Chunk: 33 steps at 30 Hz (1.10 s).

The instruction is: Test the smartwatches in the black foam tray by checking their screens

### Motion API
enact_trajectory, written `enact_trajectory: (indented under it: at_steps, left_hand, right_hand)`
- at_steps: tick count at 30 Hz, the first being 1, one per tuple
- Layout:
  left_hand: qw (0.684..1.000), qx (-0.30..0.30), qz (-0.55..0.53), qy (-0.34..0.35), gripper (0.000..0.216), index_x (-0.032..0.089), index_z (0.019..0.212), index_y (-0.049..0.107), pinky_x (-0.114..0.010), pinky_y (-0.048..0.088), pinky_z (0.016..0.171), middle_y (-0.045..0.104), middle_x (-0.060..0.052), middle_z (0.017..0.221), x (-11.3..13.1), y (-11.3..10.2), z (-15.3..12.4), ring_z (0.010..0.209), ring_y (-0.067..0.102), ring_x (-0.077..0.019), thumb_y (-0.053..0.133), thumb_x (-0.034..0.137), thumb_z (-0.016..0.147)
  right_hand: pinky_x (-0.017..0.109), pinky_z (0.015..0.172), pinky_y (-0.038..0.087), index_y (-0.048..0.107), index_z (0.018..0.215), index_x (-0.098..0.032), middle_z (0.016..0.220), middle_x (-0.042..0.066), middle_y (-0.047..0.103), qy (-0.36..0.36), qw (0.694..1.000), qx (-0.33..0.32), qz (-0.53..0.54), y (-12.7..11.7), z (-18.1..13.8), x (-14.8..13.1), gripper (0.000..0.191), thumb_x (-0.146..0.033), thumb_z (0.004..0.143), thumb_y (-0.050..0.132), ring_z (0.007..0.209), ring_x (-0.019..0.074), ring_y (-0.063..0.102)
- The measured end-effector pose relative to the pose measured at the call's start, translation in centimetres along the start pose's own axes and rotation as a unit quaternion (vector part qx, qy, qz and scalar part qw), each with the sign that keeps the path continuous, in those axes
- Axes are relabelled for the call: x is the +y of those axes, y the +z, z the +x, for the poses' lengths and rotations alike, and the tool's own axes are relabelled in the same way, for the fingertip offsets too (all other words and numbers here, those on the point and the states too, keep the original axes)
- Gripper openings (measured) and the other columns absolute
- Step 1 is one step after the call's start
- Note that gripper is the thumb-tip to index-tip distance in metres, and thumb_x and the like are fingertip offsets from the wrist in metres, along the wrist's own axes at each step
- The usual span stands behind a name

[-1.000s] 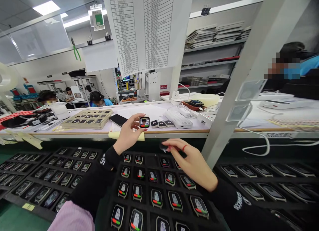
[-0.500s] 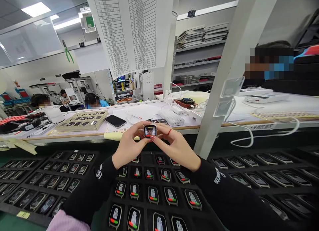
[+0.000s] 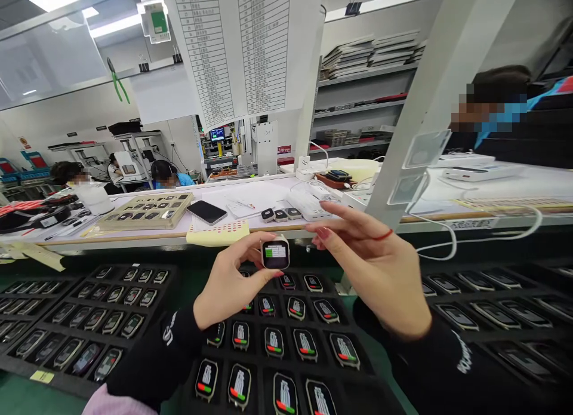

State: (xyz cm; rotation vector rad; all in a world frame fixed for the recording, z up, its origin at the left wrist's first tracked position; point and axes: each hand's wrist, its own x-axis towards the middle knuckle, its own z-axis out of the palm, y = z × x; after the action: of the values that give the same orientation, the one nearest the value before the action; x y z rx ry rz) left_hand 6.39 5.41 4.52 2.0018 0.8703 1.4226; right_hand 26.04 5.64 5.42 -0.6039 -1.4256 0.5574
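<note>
My left hand (image 3: 230, 280) pinches a small smartwatch body (image 3: 275, 254) between thumb and fingers, holding it up above a black tray; its screen shows a green and white display. My right hand (image 3: 373, 263) hovers just right of the watch with fingers stretched out and apart, holding nothing; a red thread ring sits on one finger. Below both hands, a black tray (image 3: 277, 343) holds several watch bodies with lit screens showing red and green bars.
More black trays of watch bodies lie at left (image 3: 76, 319) and right (image 3: 492, 313). The white bench behind carries a beige tray (image 3: 145, 211), a phone (image 3: 206, 212), three small dark units (image 3: 280, 214), chargers and cables. A slanted white post (image 3: 430, 104) stands right. Other people sit beyond.
My right hand has let go of the watch and opened beside it. The watch dropped slightly lower in my left hand, and its screen changed from a picture to a green display.
</note>
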Motion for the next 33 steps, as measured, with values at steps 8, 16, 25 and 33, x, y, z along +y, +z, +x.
enact_trajectory:
  at_steps: [8,16,25,33]
  left_hand:
    - [1.000,-0.011,-0.010,-0.027,0.047,0.025,0.118,0.063,-0.028,0.056,0.071,0.070,-0.002,0.091,0.5,0.4,-0.8,0.070,0.062,-0.0137,0.078,0.017,0.074]
    - [0.999,-0.023,-0.009,-0.037,0.050,0.025,0.120,0.063,-0.027,0.056,0.073,0.070,-0.001,0.089,0.8,0.5,-1.3,0.070,0.063,-0.0132,0.078,0.017,0.073]
    - [0.999,-0.027,-0.009,-0.041,0.051,0.026,0.121,0.063,-0.030,0.057,0.075,0.071,-0.003,0.093,0.6,0.5,-1.4,0.073,0.064,-0.0157,0.079,0.019,0.073]
    - [0.999,-0.024,-0.018,-0.043,0.050,0.027,0.122,0.062,-0.028,0.057,0.076,0.070,-0.003,0.094,0.3,0.6,-1.6,0.075,0.064,-0.0147,0.078,0.019,0.074]
  right_hand:
    - [0.031,0.060,0.055,0.073,0.092,-0.022,0.085,0.005,0.067,0.020,0.990,-0.118,-0.067,0.6,-1.4,-0.9,0.030,-0.052,0.094,0.067,0.074,0.0226,0.063]
    - [0.028,0.055,0.051,0.070,0.088,-0.020,0.079,0.004,0.067,0.031,0.988,-0.125,-0.087,0.9,-1.6,-1.0,0.031,-0.050,0.095,0.064,0.069,0.0209,0.062]
    - [0.029,0.054,0.050,0.069,0.087,-0.021,0.077,0.004,0.066,0.024,0.987,-0.123,-0.097,1.1,-1.5,-1.1,0.026,-0.045,0.095,0.063,0.067,0.0209,0.061]
    - [0.025,0.054,0.053,0.069,0.086,-0.021,0.078,0.002,0.066,0.023,0.990,-0.115,-0.082,1.2,-1.6,-0.8,0.018,-0.037,0.094,0.064,0.067,0.0188,0.063]
